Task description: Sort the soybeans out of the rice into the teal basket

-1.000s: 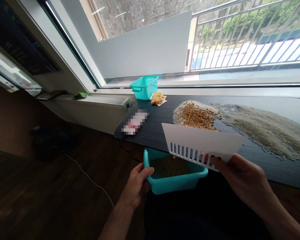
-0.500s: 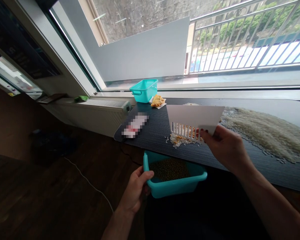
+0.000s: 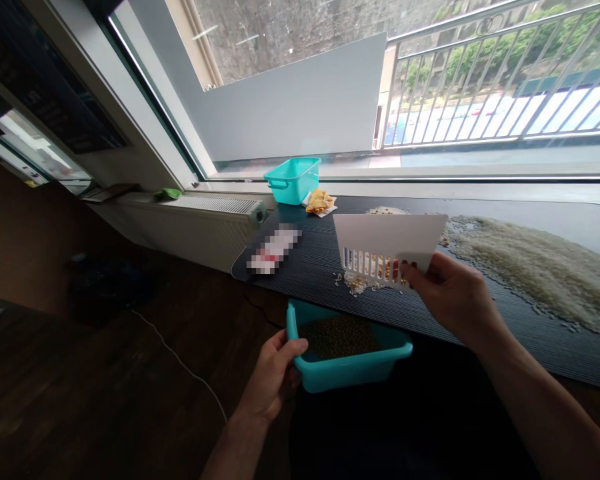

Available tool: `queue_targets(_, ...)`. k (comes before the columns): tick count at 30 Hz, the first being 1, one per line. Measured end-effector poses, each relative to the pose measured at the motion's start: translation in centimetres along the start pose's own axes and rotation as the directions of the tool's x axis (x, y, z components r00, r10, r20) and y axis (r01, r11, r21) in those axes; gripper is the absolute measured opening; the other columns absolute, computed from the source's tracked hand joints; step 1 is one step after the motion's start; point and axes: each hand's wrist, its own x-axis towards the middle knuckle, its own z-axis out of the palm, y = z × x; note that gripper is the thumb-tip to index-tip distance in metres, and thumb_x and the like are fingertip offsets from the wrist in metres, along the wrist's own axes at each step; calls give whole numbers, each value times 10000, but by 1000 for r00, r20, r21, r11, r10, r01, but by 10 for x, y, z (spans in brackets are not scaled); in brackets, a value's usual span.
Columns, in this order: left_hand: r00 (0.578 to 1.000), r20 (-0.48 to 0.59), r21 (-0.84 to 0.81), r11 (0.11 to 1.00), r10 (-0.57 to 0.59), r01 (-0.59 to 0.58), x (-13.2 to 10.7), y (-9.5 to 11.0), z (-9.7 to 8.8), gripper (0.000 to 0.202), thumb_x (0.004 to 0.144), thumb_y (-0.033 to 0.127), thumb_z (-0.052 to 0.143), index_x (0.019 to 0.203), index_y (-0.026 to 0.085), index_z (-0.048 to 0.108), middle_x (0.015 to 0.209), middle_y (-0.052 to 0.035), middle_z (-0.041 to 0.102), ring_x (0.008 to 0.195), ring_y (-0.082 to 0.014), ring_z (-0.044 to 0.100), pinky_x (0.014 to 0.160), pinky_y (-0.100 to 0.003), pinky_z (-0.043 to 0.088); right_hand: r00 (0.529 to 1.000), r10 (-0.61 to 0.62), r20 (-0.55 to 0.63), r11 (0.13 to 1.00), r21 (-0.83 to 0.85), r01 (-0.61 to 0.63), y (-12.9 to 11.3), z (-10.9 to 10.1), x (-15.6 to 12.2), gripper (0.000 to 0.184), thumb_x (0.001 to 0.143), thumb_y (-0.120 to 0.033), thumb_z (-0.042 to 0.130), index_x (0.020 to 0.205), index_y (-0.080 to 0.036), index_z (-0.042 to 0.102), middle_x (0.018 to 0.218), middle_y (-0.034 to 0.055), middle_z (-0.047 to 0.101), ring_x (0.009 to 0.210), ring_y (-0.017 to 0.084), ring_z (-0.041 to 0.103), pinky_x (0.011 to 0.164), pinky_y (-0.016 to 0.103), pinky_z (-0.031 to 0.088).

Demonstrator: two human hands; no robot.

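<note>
My left hand (image 3: 275,375) grips the left rim of a teal plastic tub (image 3: 350,370) held below the near edge of the black table (image 3: 310,263); the tub holds dark green beans (image 3: 337,335). My right hand (image 3: 447,297) holds a white slotted scraper (image 3: 387,243) upright on the table. Yellow beans and a little rice (image 3: 363,280) show through and beside its slots. A wide spread of white rice (image 3: 527,263) lies to the right of the scraper.
A second teal tub (image 3: 293,179) stands at the table's far left by the window, with a yellow snack packet (image 3: 319,200) beside it. A blurred white object (image 3: 274,248) lies on the left end. A radiator (image 3: 195,223) sits left; a white cable (image 3: 180,360) crosses the dark floor.
My right hand lifted the scraper from over the near tub to the bean pile and set it upright there, covering the beans. My left hand and tub stayed put.
</note>
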Motion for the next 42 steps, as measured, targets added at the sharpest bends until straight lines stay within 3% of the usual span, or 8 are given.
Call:
queue_targets(22,1000,-13,-14,1000,-7,7,0,1,0,378,522,362,857,668,183,558,446,110,420,366,-37,322,373,-179,222,999,-4,39,1000,1,4,-2,-4,-15,187,749,-403,663,757,-229,730,645,17,741,560,180,662,509,278,500)
queue_targets(32,1000,-3,-17,1000,3,-3,2,-1,-3,356,552,348,848,685,182,563,459,104,438,369,-41,340,375,-179,230,998,-18,61,999,44,15,-9,12,-18,193,740,-409,673,754,-227,733,591,-1,702,518,158,617,456,249,469)
queue_targets(37,1000,2,-20,1000,1,-1,2,-2,-3,357,555,348,852,685,180,565,451,106,432,365,-42,341,375,-179,235,999,33,-2,998,46,-32,0,4,-21,211,725,-418,680,783,-229,755,628,8,738,536,168,644,488,263,507)
queue_targets(42,1000,-5,-29,999,-17,16,0,-3,-3,369,553,352,859,690,181,561,469,103,439,376,-40,340,380,-174,237,999,52,8,999,-12,-52,8,-12,-33,261,720,-486,708,798,-245,770,679,14,772,580,199,694,523,289,558)
